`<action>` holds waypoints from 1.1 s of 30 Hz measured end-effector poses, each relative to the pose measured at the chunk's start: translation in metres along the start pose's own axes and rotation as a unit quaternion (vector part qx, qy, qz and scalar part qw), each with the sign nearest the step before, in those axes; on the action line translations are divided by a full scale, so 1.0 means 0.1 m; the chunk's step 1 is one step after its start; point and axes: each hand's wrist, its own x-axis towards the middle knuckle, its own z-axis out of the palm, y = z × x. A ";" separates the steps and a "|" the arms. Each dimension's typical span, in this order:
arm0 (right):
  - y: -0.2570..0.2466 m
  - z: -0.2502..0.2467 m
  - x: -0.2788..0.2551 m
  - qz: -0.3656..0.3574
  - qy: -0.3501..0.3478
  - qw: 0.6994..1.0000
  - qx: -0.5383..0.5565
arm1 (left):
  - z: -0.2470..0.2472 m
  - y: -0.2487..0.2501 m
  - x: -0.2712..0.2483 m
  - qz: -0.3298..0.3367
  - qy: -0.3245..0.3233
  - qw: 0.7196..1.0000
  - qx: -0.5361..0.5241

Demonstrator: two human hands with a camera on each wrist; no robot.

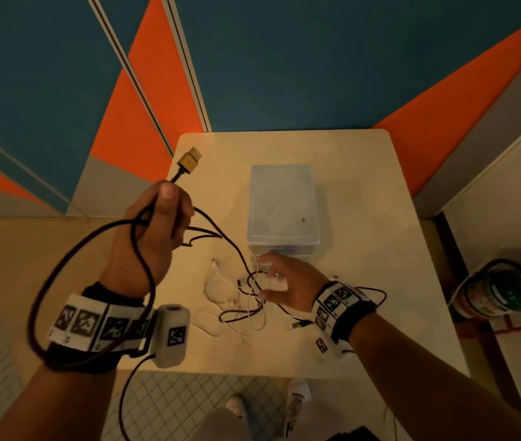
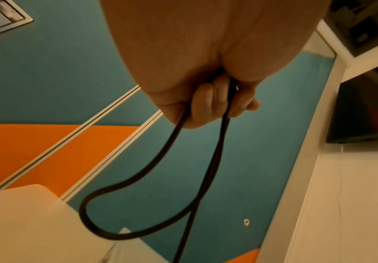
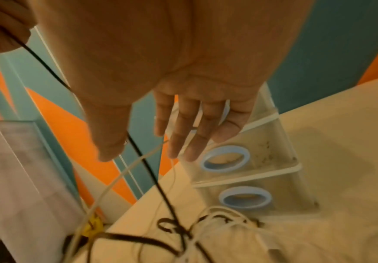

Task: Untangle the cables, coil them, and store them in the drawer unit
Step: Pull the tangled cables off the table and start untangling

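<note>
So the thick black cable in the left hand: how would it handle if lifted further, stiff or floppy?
Probably springy rather than limp: the black cable holds a wide round loop below the left hand. Its gold plug sticks up past the thumb, so the end seems stiff. It will likely drag, since a strand runs down into the tangle on the table.

The left hand (image 1: 154, 224) is being held raised, its fingers (image 2: 208, 99) curled tight, the wrist turned upward; the right hand (image 1: 288, 281) is being held low, palm down, its fingers (image 3: 183, 135) spread and straight.
</note>
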 end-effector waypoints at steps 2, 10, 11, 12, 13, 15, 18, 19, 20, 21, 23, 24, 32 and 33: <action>-0.10 0.06 -0.03 -0.007 0.003 1.000 0.027 | 0.04 0.09 0.00 0.021 -0.017 1.000 -0.006; -0.36 0.10 0.05 -0.042 0.150 0.984 0.082 | -0.19 0.15 -0.04 0.098 -0.032 0.991 0.085; -0.40 0.03 0.03 -0.032 0.167 0.979 0.115 | -0.28 0.04 -0.04 0.121 -0.038 0.981 0.148; -0.45 -0.05 0.01 -0.020 0.174 0.973 0.148 | -0.37 -0.09 -0.06 0.132 -0.043 0.967 0.215; -0.52 -0.13 0.00 -0.016 0.178 0.968 0.176 | -0.44 -0.23 -0.08 0.126 -0.048 0.952 0.274; -0.62 -0.27 0.00 -0.027 0.184 0.961 0.204 | -0.49 -0.47 -0.16 0.098 -0.070 0.935 0.333; -0.74 -0.38 0.05 -0.047 0.206 0.965 0.157 | -0.32 -0.70 -0.28 0.045 -0.150 0.952 0.264; -0.78 -0.38 0.07 -0.060 0.204 0.970 0.116 | -0.22 -0.75 -0.29 0.027 -0.166 0.958 0.234; -0.81 -0.37 0.09 -0.082 0.204 0.973 0.066 | -0.11 -0.76 -0.28 0.014 -0.172 0.962 0.210; -0.84 -0.34 0.11 -0.108 0.205 0.973 0.020 | -0.01 -0.78 -0.26 0.004 -0.172 0.967 0.189; -0.89 -0.29 0.12 -0.135 0.208 0.968 -0.034 | 0.16 -0.74 -0.20 -0.016 -0.170 0.973 0.154; -0.89 -0.29 0.13 -0.133 0.217 0.966 -0.039 | 0.22 -0.72 -0.17 -0.023 -0.172 0.974 0.145; -0.91 -0.32 0.12 -0.098 0.217 0.968 -0.081 | 0.36 -0.66 -0.21 0.026 -0.156 0.963 0.219; -0.93 -0.32 0.12 -0.078 0.211 0.972 -0.066 | 0.38 -0.61 -0.21 0.020 -0.139 0.964 0.227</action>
